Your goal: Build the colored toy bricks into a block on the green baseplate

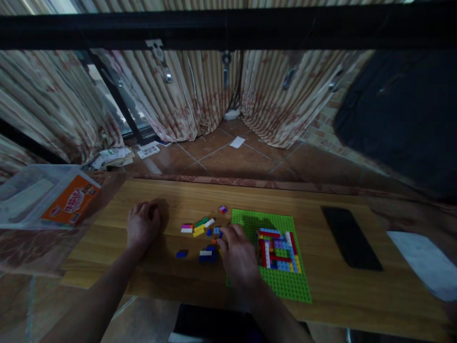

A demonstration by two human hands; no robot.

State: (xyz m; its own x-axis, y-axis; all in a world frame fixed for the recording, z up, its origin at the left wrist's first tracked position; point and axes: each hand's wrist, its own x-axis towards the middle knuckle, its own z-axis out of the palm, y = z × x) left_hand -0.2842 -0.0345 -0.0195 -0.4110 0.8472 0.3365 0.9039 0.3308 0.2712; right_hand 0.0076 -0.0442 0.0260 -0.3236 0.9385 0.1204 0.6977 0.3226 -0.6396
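Note:
My right hand (238,252) reaches into the loose bricks left of the green baseplate (285,288), thumb and fingertips closed around a small dark blue brick (220,234). Right by those fingertips lie a light blue brick (216,230) and an orange brick (214,241). My left hand (143,223) rests on the wood at the left, its fingers curled in and nothing visible in them. On the baseplate stands a multicoloured brick structure (279,250) with red, white, blue and yellow pieces. Yellow bricks (199,230), a green brick (201,222) and a blue brick (182,254) lie between my hands.
A black phone-like slab (352,238) and a white sheet (426,262) are on the right of the wooden table (171,195). A clear plastic bin (32,195) with an orange label stands off the left end. A dark bar (228,28) crosses the top, before curtains.

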